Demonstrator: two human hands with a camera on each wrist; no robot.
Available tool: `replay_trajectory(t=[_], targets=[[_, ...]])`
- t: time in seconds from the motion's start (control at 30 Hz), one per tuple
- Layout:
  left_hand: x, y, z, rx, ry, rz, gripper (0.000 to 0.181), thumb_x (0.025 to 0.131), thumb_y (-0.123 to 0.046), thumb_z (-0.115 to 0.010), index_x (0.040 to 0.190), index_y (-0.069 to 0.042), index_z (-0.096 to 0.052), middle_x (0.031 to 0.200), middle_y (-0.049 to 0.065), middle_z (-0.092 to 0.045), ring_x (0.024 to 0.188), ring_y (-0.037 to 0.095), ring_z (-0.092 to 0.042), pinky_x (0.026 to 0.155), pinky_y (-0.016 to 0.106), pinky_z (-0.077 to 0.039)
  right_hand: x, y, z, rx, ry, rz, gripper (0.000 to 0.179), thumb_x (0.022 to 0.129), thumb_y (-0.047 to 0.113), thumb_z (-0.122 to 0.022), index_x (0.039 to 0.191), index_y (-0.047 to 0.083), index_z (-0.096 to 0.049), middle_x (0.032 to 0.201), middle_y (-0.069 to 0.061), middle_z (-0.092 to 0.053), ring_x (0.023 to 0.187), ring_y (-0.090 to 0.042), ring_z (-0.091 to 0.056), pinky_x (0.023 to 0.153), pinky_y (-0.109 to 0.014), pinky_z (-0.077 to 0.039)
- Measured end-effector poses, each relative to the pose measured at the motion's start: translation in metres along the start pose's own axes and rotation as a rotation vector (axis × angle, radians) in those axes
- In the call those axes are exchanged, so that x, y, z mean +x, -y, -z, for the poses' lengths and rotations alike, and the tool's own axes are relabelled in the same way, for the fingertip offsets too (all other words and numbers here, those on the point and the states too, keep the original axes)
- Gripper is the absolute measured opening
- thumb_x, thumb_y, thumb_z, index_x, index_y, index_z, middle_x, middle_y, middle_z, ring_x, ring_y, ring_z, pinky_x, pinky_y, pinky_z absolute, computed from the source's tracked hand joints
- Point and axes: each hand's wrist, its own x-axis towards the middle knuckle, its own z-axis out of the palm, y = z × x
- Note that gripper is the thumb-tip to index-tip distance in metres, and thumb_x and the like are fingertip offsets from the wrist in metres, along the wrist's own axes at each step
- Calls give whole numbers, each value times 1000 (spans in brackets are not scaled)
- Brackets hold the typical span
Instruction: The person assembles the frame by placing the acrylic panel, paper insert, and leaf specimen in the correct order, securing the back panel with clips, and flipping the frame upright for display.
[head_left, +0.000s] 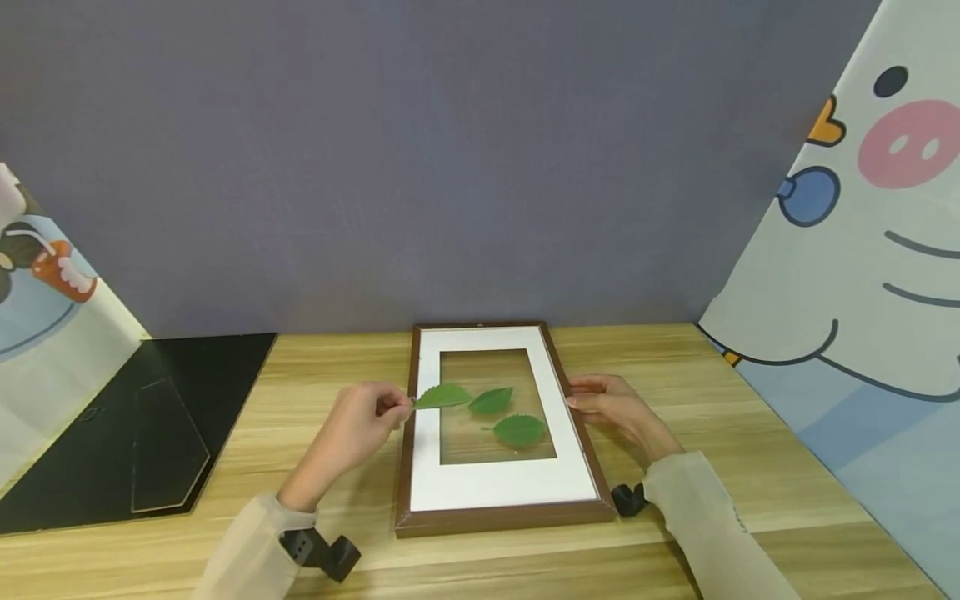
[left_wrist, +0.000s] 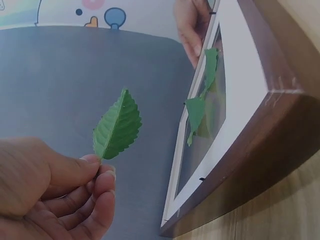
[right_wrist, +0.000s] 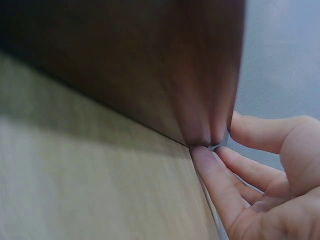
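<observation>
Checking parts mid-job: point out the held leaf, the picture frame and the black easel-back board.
Held leaf [left_wrist: 117, 127], left wrist view: mid-blade.
Picture frame [head_left: 510, 517], head view: near rim.
Black easel-back board [head_left: 105, 457], head view: left-middle of the panel.

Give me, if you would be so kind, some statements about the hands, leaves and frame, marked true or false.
1. The left hand pinches a leaf by its stem end. True.
2. The right hand touches the right side of the picture frame. True.
3. The picture frame stands upright. False: it lies flat on the wooden table.
4. Four leaves are in view. False: three; the other two leaves lie at the white mat opening.
5. The black panel lies left of the picture frame. True.
</observation>
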Motion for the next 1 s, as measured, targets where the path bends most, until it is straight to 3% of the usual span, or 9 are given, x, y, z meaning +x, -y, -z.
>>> replay_trajectory(t=[0.43,0.7,1.0], targets=[[18,11,-8,-51,-16,49,8,87,2,-62,83,2,-69,71,10,-67,62,10,-55,55,20,-45,0,0,-1,16,-3,1,56,91,9,-63,138,-9,-39,140,-29,-43,118,-31,-56,98,-42,-49],[30,10,-14,-63,-16,75,9,87,0,-61,85,2,-70,72,8,-67,63,11,-59,59,24,-48,1,-1,0,8,-10,-2,56,90,9,-63,138,-9,-39,140,-29,-43,119,-32,-55,96,-41,-50],[39,8,-19,-54,-36,88,10,86,1,-61,84,2,-70,76,13,-70,61,9,-61,56,22,-48,0,0,0,9,-11,-6,56,90,9,-62,138,-9,-39,140,-29,-43,120,-32,-54,97,-41,-50]])
